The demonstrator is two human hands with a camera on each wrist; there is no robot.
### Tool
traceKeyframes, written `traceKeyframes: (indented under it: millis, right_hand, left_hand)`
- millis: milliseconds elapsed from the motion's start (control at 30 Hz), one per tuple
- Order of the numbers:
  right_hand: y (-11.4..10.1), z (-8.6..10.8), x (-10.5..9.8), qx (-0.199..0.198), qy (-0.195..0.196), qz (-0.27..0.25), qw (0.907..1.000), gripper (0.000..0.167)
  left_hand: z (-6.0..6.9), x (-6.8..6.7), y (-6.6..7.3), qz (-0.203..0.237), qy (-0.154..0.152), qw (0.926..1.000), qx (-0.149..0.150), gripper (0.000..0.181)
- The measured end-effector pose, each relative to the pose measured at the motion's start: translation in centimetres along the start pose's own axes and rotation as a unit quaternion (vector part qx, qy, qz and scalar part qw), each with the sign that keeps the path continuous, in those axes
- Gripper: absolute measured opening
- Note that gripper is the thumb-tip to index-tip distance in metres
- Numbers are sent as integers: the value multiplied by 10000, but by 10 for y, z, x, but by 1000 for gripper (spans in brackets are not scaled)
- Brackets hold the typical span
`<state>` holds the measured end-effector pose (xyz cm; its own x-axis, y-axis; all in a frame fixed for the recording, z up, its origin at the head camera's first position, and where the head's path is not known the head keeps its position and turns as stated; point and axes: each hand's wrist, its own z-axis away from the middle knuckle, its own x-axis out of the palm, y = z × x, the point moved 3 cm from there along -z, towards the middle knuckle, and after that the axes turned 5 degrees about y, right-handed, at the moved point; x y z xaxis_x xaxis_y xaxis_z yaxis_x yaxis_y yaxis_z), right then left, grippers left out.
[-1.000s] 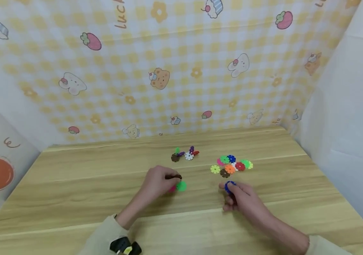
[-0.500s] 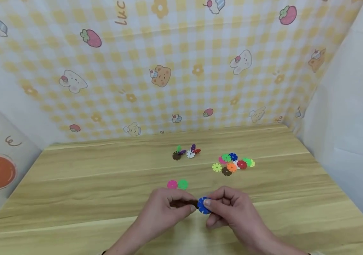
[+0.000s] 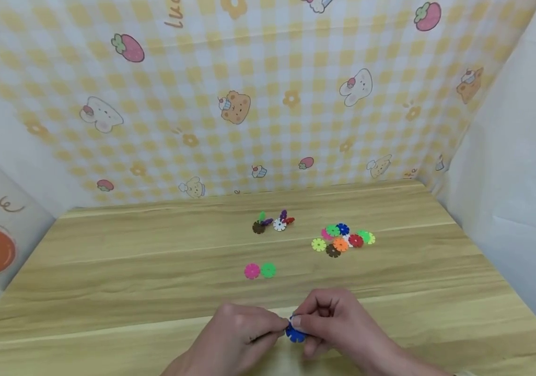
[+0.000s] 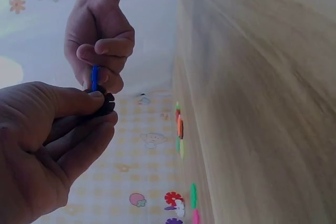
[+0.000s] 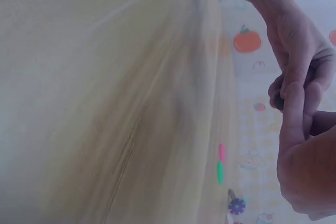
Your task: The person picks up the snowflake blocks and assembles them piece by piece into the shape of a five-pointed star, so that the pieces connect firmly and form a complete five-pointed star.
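Both hands meet low in the middle of the head view. My right hand (image 3: 343, 326) pinches a blue notched plastic disc (image 3: 295, 334) between thumb and fingers. In the left wrist view my left hand (image 4: 47, 135) pinches a dark notched disc (image 4: 108, 103), which the fingers partly cover. The blue disc (image 4: 95, 78) stands edge-on against the dark one there; whether their slots interlock I cannot tell. Beyond the hands lie a pink disc (image 3: 252, 271) and a green disc (image 3: 268, 270), side by side on the table.
Several loose discs, among them an orange disc (image 3: 340, 244) and a yellow disc (image 3: 318, 245), lie heaped at the right. Two joined clusters, one with a brown disc (image 3: 258, 226), one with a white disc (image 3: 279, 224), stand farther back. A patterned cloth (image 3: 287, 130) backs the wooden table (image 3: 131, 271).
My left hand has lifted the dark disc away from the pink and green discs. Both hands have come together, bringing the blue and dark discs into contact, and moved nearer the body.
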<state>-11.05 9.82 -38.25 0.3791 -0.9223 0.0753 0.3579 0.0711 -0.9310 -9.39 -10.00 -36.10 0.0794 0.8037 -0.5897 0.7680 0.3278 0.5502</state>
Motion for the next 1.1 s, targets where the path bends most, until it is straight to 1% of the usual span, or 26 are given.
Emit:
traceKeyframes:
  millis: [33, 67, 100, 200, 300, 333, 400, 467, 533, 567, 633, 700, 767, 800, 833, 900, 933, 967, 1000, 1067, 1100]
  right_hand:
    - [1, 1, 1, 8, -67, -43, 10000, 22]
    - [3, 2, 2, 4, -118, -96, 9999, 22]
    - [4, 2, 2, -26, -147, -133, 9998, 23]
    - [7, 4, 4, -93, -168, -243, 9995, 25]
    - [7, 6, 6, -137, -190, -171, 9996, 24]
    - [6, 6, 6, -144, -187, -121, 9996, 23]
    - [2, 6, 6, -88, -142, -44, 9999, 22]
    - [-4, 4, 4, -57, -67, -53, 9999, 22]
    - [-10, 1, 4, -82, 46, -145, 9999, 21]
    - [-12, -1, 4, -100, 89, -205, 9997, 21]
    - [-15, -3, 3, -199, 134, -288, 9993, 22]
    - [-14, -4, 2, -245, 125, -358, 9990, 23]
    - [-12, -4, -2, -245, 120, -364, 9990, 28]
    - [-10, -4, -5, -210, 177, -337, 9991, 32]
    - [-9, -6, -9, -166, 270, -263, 9991, 36]
    - [-5, -11, -19, -205, 484, 49, 9986, 43]
    - [-3, -15, -26, -182, 688, 261, 9971, 45]
    - [-1, -19, -34, -167, 941, 509, 9941, 46]
    - [2, -24, -43, -177, 1192, 763, 9898, 45]
    - [7, -36, -63, -223, 1662, 1264, 9777, 44]
    - [10, -41, -73, -234, 1879, 1450, 9712, 45]
  left_hand:
    - [2, 0, 1, -22, 30, 9998, 171, 27]
    - [4, 1, 1, 56, 55, 9997, 230, 28]
    - [5, 1, 2, 100, 79, 9996, 243, 29]
    - [9, 4, 1, 353, 138, 9992, 107, 27]
    - [12, 6, 0, 656, 95, 9977, -107, 24]
    - [12, 6, 0, 789, 57, 9966, -223, 23]
    - [10, 4, 0, 935, 9, 9950, -345, 21]
    - [8, 1, -1, 1064, 5, 9926, -579, 20]
    - [3, -2, -3, 1204, 72, 9889, -869, 19]
    - [2, -4, -4, 1201, 108, 9884, -927, 19]
    - [-1, -6, -6, 1224, 121, 9858, -1140, 20]
    - [-3, -5, -8, 1192, 151, 9853, -1218, 20]
    - [-3, -3, -10, 1156, 174, 9841, -1335, 19]
    - [-3, -3, -11, 1156, 219, 9822, -1462, 19]
    - [-2, -2, -13, 1169, 281, 9797, -1601, 18]
    - [1, -1, -19, 1188, 424, 9758, -1789, 18]
    - [3, -1, -23, 1201, 499, 9724, -1936, 19]
    - [5, -1, -27, 1179, 575, 9706, -2019, 20]
    - [7, -1, -32, 1152, 639, 9685, -2113, 21]
    - [10, -1, -40, 1107, 748, 9646, -2274, 23]
    - [12, -1, -44, 1098, 783, 9615, -2396, 22]
